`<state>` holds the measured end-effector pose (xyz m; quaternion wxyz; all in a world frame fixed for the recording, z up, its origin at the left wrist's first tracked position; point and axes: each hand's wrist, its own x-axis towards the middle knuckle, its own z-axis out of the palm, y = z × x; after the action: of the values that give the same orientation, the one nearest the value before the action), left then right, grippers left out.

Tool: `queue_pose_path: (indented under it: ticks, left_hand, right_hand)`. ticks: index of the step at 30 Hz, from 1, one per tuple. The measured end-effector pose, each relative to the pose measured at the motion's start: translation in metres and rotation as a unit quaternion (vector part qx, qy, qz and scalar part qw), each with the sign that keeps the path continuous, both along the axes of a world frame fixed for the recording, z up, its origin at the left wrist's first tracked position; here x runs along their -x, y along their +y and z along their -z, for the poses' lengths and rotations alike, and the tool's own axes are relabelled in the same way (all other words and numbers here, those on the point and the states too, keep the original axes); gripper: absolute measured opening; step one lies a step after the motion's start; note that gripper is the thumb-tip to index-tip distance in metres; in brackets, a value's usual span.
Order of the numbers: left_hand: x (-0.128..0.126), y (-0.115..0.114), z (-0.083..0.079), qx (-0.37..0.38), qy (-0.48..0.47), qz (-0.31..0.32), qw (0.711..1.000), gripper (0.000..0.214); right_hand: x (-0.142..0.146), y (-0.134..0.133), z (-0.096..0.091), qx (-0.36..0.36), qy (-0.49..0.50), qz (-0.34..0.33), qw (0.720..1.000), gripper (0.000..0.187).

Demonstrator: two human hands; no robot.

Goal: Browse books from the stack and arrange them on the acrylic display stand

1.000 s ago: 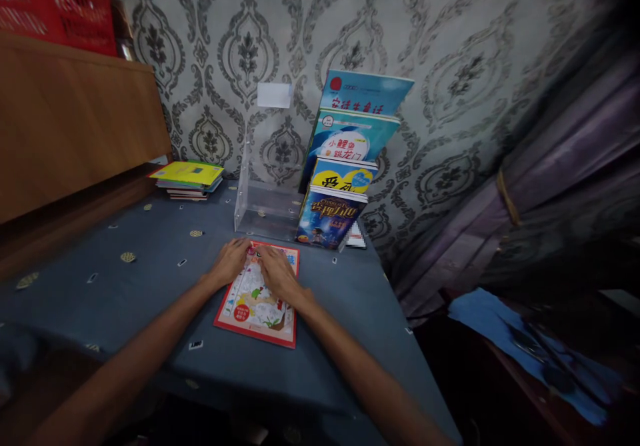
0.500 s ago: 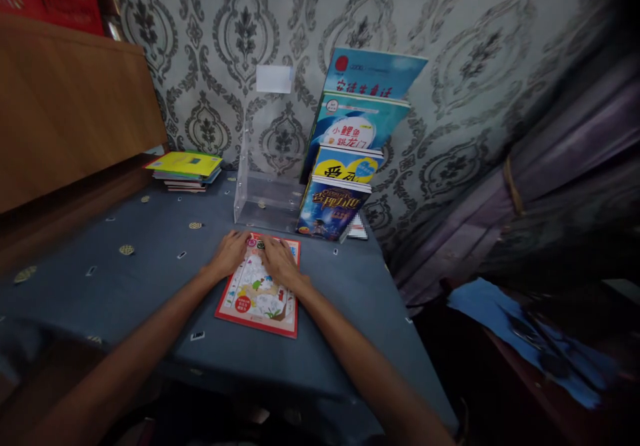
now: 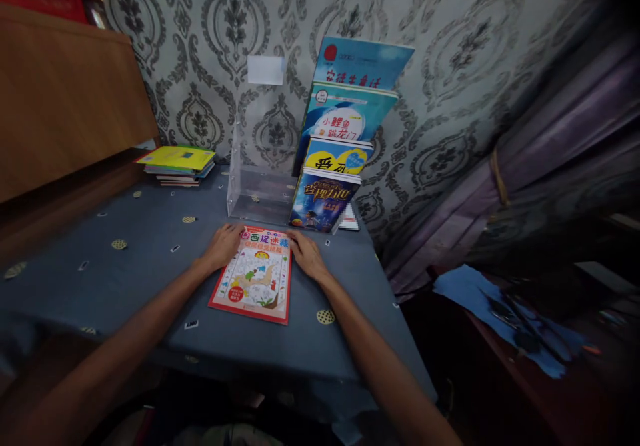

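Now the left hand (image 3: 225, 245) and right hand (image 3: 307, 255), loosely curled, touched the book (image 3: 257, 278) between them; any pinch, I couldn't tell.

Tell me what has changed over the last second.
The bare right hand moved rightward across the red-bordered paper book to its upper-right edge, uncovering the title. The left hand stayed at the upper-left corner; the clear plastic rack stayed put.
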<state>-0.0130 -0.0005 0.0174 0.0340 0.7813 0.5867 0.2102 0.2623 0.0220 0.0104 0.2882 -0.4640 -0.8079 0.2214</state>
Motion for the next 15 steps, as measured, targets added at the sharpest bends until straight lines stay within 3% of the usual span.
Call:
queue_pose_path:
  ticks: [5,10,15]
  left_hand:
    - [-0.034,-0.012,-0.025,0.032,0.06,-0.015,0.998,0.024]
    - [-0.081,-0.026,-0.042,0.056,0.13,0.001,0.99,0.03]
    - [-0.088,-0.028,-0.06,0.095,0.151,-0.005,0.984,0.042]
  right_hand:
    - [-0.007,0.003,0.001,0.039,0.099,-0.017,0.994,0.045]
    - [-0.008,-0.001,-0.001,0.015,0.097,0.012,0.995,0.044]
    - [-0.005,-0.009,-0.005,0.008,0.12,0.019,0.993,0.039]
